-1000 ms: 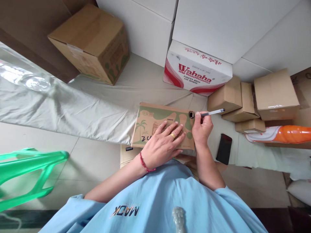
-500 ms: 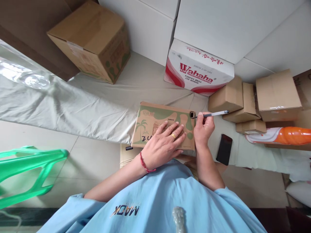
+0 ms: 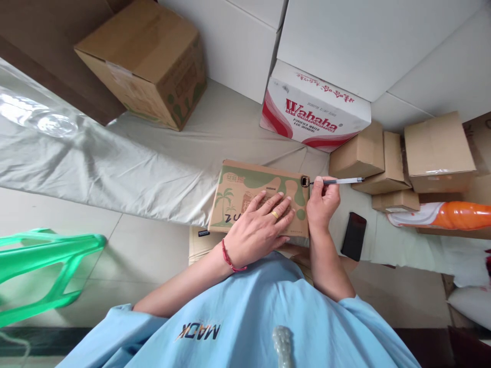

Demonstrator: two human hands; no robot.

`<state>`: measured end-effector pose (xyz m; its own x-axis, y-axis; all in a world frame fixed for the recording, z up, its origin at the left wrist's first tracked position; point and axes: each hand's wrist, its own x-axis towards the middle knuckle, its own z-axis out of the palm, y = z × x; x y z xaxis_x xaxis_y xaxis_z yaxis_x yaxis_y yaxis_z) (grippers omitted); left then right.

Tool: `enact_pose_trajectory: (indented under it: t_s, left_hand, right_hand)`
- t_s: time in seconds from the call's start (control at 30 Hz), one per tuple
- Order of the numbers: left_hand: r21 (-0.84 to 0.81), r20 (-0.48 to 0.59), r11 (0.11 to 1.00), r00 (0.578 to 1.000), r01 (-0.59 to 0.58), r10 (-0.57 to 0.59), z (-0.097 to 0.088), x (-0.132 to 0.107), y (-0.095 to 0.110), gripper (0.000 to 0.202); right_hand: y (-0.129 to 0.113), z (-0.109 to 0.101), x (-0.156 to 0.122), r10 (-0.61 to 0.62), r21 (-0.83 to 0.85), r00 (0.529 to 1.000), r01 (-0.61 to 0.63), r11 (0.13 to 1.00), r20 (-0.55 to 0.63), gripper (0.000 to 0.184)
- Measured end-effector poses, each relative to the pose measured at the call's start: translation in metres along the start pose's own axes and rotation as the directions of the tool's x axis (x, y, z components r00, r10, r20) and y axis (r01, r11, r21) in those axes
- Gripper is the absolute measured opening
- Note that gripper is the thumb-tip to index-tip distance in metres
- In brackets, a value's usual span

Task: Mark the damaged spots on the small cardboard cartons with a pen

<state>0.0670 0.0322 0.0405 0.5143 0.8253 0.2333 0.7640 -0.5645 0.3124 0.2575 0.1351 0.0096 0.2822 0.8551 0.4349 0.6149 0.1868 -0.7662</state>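
A brown cardboard box with green print, a palm tree and black handwriting lies in front of me. My left hand rests flat on its top, fingers slightly apart, covering part of the print. It holds nothing. At the box's right edge, my right hand pinches a pen between thumb and fingers. The pen's tip points left, near a small dark-rimmed hole in the box's upper right corner. Whether the tip touches the cardboard, I cannot tell.
A black phone lies right of my arm. Beyond stand a white-and-red Wahaha carton and several small brown boxes, with an orange bottle in front. A larger box is at back left. A green stool stands on the floor.
Little differs. The pen and my right hand have shifted very slightly to the right, and the pen lies a bit flatter. My left hand stays on the box.
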Motion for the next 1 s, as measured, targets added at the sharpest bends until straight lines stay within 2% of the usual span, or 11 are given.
enact_pose_trajectory:
  t_s: [0.23, 0.37, 0.57, 0.83, 1.0]
  left_hand:
    - [0.008, -0.003, 1.0, 1.0, -0.004, 0.004, 0.0, 0.0001, -0.0003, 0.06]
    - [0.015, -0.008, 1.0, 1.0, -0.005, 0.005, -0.0004, 0.0005, -0.0001, 0.061]
    - [0.022, -0.017, 1.0, 1.0, -0.011, 0.011, -0.0006, 0.0007, 0.0001, 0.059]
    - [0.024, -0.018, 1.0, 1.0, -0.012, 0.012, -0.0012, 0.0004, -0.0004, 0.059]
    - [0.031, -0.032, 0.999, 0.999, -0.015, 0.016, 0.0008, 0.0001, -0.0006, 0.06]
  right_hand:
    - [0.0016, -0.0003, -0.0006, -0.006, 0.0, 1.0, 0.006, 1.0, 0.012, 0.039]
    - [0.0025, 0.001, 0.0005, 0.028, 0.053, 0.999, -0.029, 0.998, 0.021, 0.04]
    - [0.001, 0.0023, 0.002, 0.006, 0.098, 0.999, -0.01, 0.995, 0.036, 0.038]
    - [0.0027, 0.0004, 0.0002, -0.009, 0.032, 1.0, 0.008, 0.999, 0.006, 0.035]
    - [0.0017, 0.0014, 0.0012, 0.009, 0.048, 0.999, -0.011, 0.999, 0.047, 0.038]
